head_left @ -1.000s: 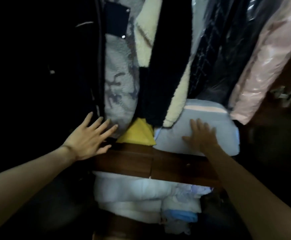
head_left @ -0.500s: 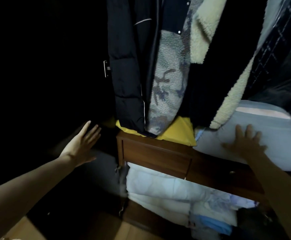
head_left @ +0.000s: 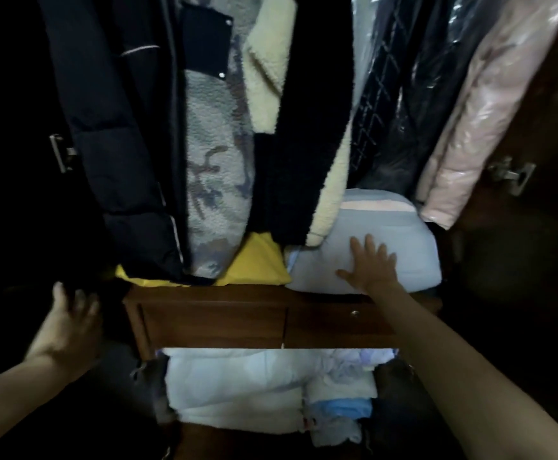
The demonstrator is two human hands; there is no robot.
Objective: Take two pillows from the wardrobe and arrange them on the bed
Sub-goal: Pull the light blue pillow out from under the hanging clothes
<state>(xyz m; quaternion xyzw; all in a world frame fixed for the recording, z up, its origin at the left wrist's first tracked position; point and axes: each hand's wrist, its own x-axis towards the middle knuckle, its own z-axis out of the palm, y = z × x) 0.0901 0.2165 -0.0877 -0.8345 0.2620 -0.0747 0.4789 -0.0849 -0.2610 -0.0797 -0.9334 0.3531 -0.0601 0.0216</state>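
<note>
A pale blue pillow point(head_left: 407, 234) with a pink stripe lies on the wooden drawer unit point(head_left: 218, 317) inside the wardrobe, at the right. My right hand point(head_left: 369, 265) rests flat on its front, fingers spread. A yellow cushion-like item point(head_left: 257, 267) lies to its left, partly hidden under hanging coats. My left hand point(head_left: 68, 323) is at the lower left, near the dark wardrobe door edge, blurred, fingers loosely apart and holding nothing I can see.
Hanging coats fill the top: a dark puffer jacket point(head_left: 121, 144), a grey fleece point(head_left: 214, 167), a cream-and-black coat point(head_left: 304, 127), and plastic-covered garments point(head_left: 470, 127). Folded white bedding point(head_left: 238, 390) is stacked under the drawers. Door hinges point(head_left: 60, 154) show at both sides.
The view swung left and then back to centre. My left hand dropped lower and left, away from the coats. My right hand stayed flat on the blue pillow.
</note>
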